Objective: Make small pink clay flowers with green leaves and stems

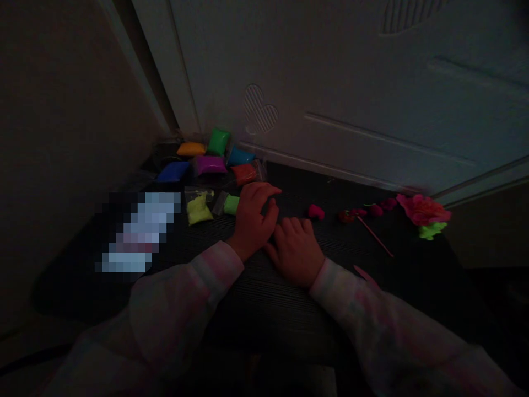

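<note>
My left hand (254, 218) rests on the dark table (264, 309) with its fingers curled together, beside an opened bag of light green clay (230, 204). What its fingertips press is hidden. My right hand (296, 247) lies just to its right, fingers bent down onto the tabletop and touching the left hand. Whether anything sits under those fingers is not visible. A small pink clay piece (316, 212) lies a little beyond my right hand.
Several bright clay bags (210, 157) are heaped at the back left by a white door. A yellow bag (199, 209) lies open. Pink petals (382, 207), a thin stick (374, 234) and a pink clay flower (424, 210) sit at right. A blurred-out patch (138, 231) lies at left.
</note>
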Action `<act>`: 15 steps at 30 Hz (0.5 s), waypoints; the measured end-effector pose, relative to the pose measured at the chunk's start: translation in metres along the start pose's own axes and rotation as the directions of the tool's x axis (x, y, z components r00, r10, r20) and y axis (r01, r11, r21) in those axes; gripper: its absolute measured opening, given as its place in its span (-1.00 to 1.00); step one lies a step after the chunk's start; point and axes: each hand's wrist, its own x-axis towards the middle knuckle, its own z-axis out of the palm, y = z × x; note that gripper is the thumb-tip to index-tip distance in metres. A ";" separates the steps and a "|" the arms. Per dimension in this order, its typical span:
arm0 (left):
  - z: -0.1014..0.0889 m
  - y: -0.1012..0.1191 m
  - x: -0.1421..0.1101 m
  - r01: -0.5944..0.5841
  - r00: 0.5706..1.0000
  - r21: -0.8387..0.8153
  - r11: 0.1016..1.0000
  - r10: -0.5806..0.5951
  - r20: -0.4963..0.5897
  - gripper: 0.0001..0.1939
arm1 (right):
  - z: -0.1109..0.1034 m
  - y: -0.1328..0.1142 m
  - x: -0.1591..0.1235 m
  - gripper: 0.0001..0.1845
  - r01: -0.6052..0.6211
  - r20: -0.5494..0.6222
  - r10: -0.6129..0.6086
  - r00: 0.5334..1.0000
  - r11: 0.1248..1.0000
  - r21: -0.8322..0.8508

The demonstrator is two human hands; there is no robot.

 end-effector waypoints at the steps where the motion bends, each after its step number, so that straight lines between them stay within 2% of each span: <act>1: 0.000 0.000 0.000 0.001 1.000 0.000 1.000 -0.001 -0.001 -0.83 | 0.000 0.001 0.001 -0.59 -0.086 -0.012 0.086 0.996 0.996 -0.034; 2: 0.000 0.000 0.000 0.003 1.000 0.000 1.000 -0.003 -0.004 -0.83 | 0.000 0.003 0.001 -0.59 -0.160 -0.024 0.159 0.987 0.985 -0.062; 3: 0.000 0.000 0.000 0.006 1.000 0.000 1.000 -0.006 -0.007 -0.83 | 0.000 0.003 0.001 -0.60 -0.182 -0.028 0.180 0.983 0.981 -0.070; 4: 0.000 0.000 0.000 0.008 1.000 0.000 1.000 -0.008 -0.007 -0.83 | 0.000 0.002 0.000 -0.60 -0.155 -0.026 0.154 0.988 0.986 -0.059; 7: 0.000 0.001 0.000 0.018 1.000 0.004 1.000 -0.018 0.010 -0.83 | -0.002 -0.001 -0.003 -0.60 0.026 -0.012 -0.026 1.000 1.000 0.017; 8: -0.001 0.001 0.000 0.021 1.000 0.006 1.000 -0.021 0.016 -0.83 | -0.003 -0.002 -0.004 -0.60 0.031 -0.019 -0.031 0.999 0.999 0.017; 11: -0.001 0.001 0.000 0.029 0.999 0.008 1.000 -0.030 0.024 -0.83 | -0.003 0.000 -0.003 -0.59 -0.119 -0.046 0.117 0.992 0.992 -0.043; 12: -0.001 0.001 0.000 0.031 0.999 0.007 0.999 -0.031 0.025 -0.83 | -0.003 0.000 -0.003 -0.59 -0.131 -0.043 0.129 0.991 0.990 -0.048; 15: -0.001 0.002 0.000 0.027 0.999 0.008 1.000 -0.028 0.024 -0.83 | -0.003 0.000 -0.004 -0.60 -0.017 -0.019 0.017 1.000 1.000 -0.002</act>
